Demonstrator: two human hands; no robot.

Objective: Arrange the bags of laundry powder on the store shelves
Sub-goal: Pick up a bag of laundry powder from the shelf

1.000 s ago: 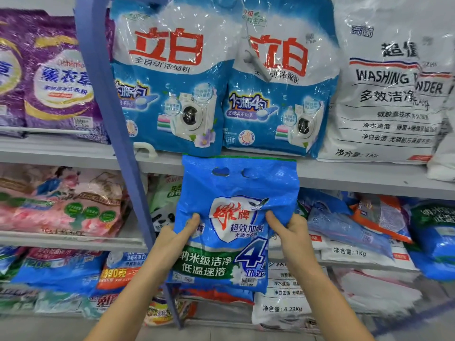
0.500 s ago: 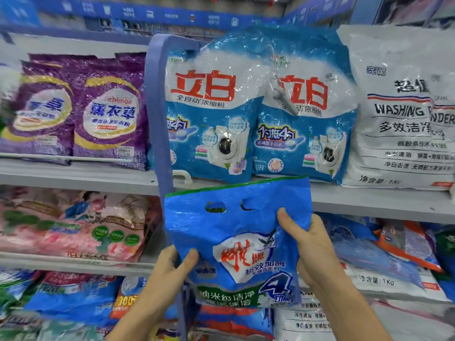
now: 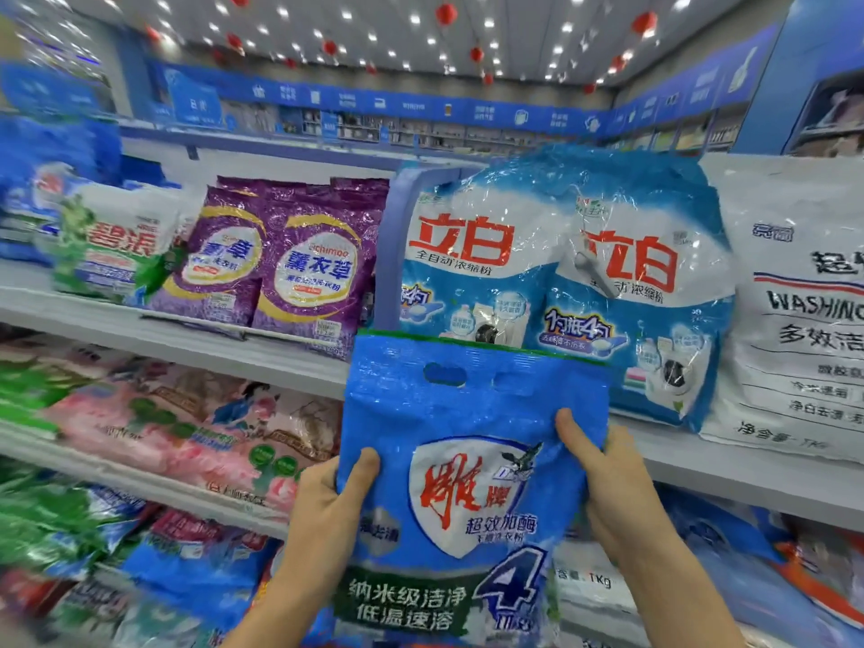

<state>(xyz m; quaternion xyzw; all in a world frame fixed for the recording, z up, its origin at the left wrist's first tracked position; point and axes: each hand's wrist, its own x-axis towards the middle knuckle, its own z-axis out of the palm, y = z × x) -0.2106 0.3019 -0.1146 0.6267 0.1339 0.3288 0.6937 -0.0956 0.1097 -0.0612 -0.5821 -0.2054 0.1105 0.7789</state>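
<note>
While hands [image 3: 322, 512] [image 3: 622, 493] grip blue bag [image 3: 472, 409], thumbs [image 3: 366, 467] in front

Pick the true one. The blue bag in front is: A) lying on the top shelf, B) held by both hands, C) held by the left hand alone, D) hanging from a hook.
B: the left hand and the right hand each grip one side of the blue bag.

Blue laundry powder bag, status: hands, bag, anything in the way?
Both gripping: left hand, right hand on the sides of the blue laundry powder bag. Bag upright, not yet shelved. Two white-and-blue bags stand on the shelf behind it.
</note>
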